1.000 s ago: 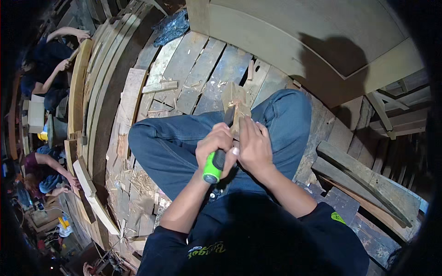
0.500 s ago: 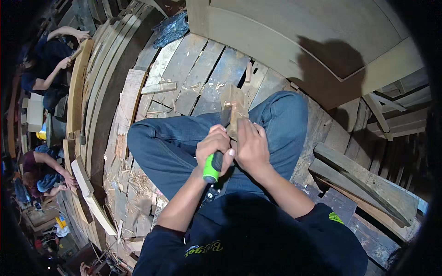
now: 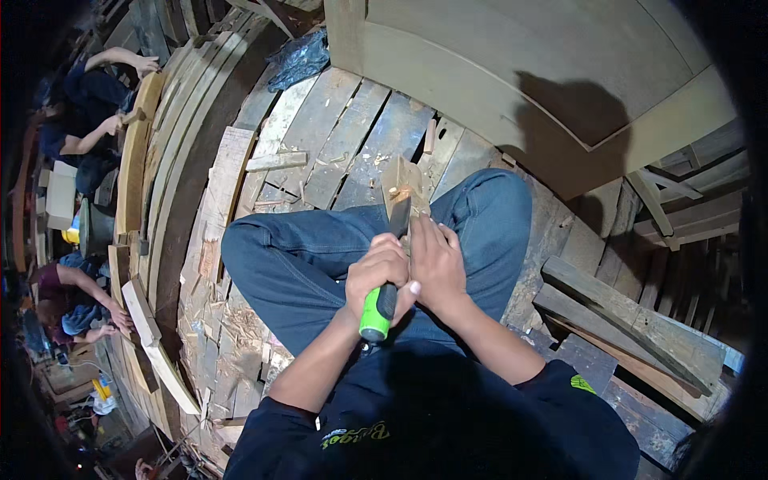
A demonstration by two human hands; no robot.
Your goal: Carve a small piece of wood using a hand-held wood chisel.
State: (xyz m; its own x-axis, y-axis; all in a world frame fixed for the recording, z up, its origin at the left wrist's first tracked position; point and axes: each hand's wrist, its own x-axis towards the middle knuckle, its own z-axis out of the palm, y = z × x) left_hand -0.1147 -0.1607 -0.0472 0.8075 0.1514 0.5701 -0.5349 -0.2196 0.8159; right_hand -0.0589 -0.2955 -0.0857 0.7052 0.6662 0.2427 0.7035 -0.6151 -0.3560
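I sit cross-legged in blue jeans on a floor of wooden planks. My left hand is closed around the green handle of a chisel, whose dark blade points away from me onto a small wooden block. My right hand lies beside the left, pressing on the near end of that block and touching the blade. The block rests between my knees, with pale chips around it.
A large curved wooden panel stands at the back right. Loose boards lie at my right. Curved planks and scrap pieces line the left. Two other people work at the far left. A dark plastic bag lies at the back.
Both hands and the chisel have shifted slightly, with the blade now set further onto the wooden block. My legs have kept their place.
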